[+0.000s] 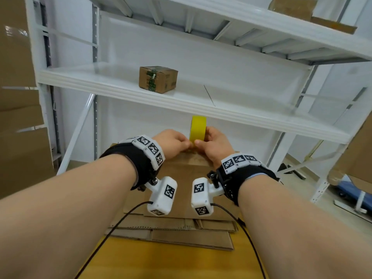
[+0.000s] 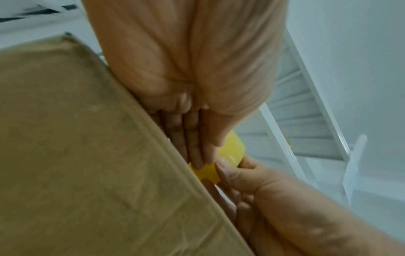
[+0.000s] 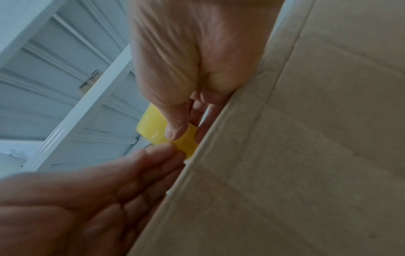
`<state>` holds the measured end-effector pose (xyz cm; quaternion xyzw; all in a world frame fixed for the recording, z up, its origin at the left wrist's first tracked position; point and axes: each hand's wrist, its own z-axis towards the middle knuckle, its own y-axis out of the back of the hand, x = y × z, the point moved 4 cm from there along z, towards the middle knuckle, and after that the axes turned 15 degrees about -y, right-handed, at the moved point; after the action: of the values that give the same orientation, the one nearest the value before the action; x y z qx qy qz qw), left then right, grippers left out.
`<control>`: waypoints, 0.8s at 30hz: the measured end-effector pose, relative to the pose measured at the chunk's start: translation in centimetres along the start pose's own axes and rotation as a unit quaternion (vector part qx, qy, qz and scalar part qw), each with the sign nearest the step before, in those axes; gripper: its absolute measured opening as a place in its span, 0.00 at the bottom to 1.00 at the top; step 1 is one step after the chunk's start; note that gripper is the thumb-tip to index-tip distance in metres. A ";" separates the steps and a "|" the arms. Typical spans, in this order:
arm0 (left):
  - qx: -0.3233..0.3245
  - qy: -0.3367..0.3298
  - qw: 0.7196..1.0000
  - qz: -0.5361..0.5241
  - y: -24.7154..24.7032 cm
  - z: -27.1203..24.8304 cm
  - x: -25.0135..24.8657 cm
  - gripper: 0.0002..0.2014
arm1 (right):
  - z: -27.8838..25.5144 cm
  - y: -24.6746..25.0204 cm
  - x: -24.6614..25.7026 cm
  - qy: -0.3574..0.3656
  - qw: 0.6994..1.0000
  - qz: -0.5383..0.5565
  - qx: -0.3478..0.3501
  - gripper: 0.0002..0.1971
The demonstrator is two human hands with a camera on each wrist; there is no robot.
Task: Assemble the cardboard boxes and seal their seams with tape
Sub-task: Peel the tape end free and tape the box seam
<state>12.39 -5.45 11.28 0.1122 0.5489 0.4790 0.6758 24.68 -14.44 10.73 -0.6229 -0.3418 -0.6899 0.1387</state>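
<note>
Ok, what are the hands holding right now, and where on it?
The yellow tape roll: right hand grips its lower rim, left hand pinches the same lower edge, above the cardboard box.

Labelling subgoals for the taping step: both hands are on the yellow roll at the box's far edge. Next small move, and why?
Probably peel the tape's free end and pull it toward the box. The right hand holds the tape roll upright at the far edge, the left hand pinches at its rim, and no strip shows on the cardboard yet.

No legible text; green print on small shelf box point(image 1: 158, 79) too blurred to read.
</note>
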 end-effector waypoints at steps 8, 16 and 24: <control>-0.147 0.040 0.930 -0.335 -0.5 0.8 1.0 0.20 | 0.3 -0.9 -0.2 0.033 0.996 -0.071 0.041 0.21; -0.180 0.052 0.911 -0.367 -0.5 0.9 1.0 0.36 | -0.2 -0.7 -0.1 0.024 0.990 -0.111 0.084 0.19; -0.175 0.062 0.909 -0.373 -0.6 0.4 0.9 0.30 | -0.6 -0.9 -0.2 0.014 0.990 -0.066 0.125 0.08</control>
<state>13.01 -4.85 10.45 -0.2508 0.4986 0.2860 0.7789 23.71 -14.23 10.27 -0.5671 -0.4642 -0.6577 0.1742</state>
